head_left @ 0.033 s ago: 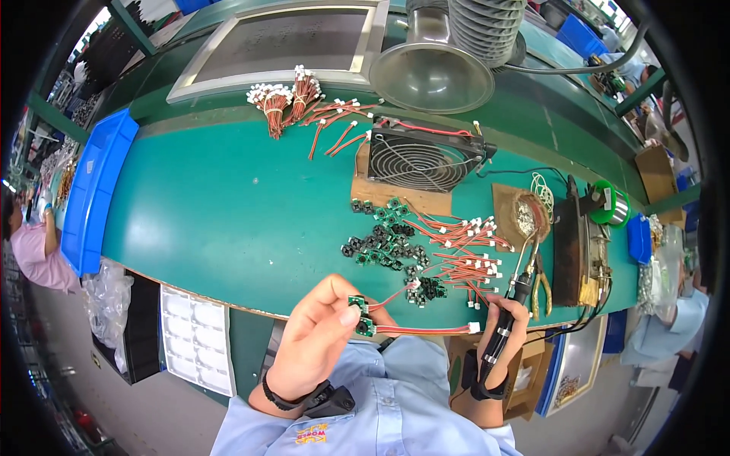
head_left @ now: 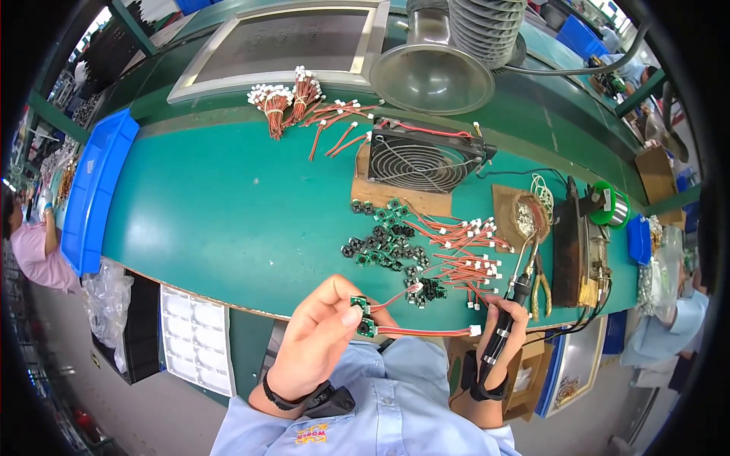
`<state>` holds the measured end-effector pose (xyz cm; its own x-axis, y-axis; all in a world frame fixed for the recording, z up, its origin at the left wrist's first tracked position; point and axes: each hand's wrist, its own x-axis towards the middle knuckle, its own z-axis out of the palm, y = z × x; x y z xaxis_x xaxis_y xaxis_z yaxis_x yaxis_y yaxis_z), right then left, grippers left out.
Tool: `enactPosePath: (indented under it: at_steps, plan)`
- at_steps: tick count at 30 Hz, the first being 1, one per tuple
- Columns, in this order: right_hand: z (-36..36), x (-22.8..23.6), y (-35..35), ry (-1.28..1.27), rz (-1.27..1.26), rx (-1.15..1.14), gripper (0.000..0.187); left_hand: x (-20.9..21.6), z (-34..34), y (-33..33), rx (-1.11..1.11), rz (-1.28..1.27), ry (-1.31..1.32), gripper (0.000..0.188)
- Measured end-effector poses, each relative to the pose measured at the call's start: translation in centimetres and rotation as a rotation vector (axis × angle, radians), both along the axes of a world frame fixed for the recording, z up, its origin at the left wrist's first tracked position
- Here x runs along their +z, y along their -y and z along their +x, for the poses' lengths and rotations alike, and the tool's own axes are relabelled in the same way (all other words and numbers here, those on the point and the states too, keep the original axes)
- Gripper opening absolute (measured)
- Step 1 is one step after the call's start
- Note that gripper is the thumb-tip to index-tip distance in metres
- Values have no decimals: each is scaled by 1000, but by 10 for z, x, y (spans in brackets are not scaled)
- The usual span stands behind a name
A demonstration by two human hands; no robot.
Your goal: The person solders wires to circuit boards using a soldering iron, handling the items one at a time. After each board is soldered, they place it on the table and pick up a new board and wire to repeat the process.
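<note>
"Where did I have the green circuit boards point(head_left: 366, 328)?"
"Pinched in the left hand point(head_left: 315, 327), thumb closed against fingers; their red wires point(head_left: 426, 332) stretched rightward, almost to the right hand point(head_left: 512, 319)."
"And that one?"
"Wrapped round the soldering iron point(head_left: 497, 342), which I held right of the boards, its long axis leading forward, slightly rightward."

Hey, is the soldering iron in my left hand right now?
No, the right hand grips the soldering iron, while the left hand pinches small green circuit boards.
</note>
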<state>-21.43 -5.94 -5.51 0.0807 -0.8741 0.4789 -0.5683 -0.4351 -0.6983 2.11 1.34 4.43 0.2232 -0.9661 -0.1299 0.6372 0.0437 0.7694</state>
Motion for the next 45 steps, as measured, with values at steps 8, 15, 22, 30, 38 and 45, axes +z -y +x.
enactPosePath:
  at_steps: [8, 15, 22, 30, 38, 45]
  plan:
    - [1, 2, 1, -12, -8, -14, 29, -11, 7, -3, -119, -122, -140, 11]
    - [2, 1, 0, -20, 3, -26, 30, -6, 5, -5, 61, 17, 110, 14]
    - [-6, 0, 9, -265, -197, -59, 26, -38, 108, -23, 255, 226, 410, 15]
    - [1, 10, 12, -336, -208, -20, 33, -55, 194, -35, 254, 693, 1058, 16]
    - [1, 11, 19, -350, -201, 60, 33, -40, 173, -34, 520, 598, 1878, 23]
    - [-2, 0, 17, -54, -175, 45, 36, -2, 63, -6, -146, 161, 1595, 38]
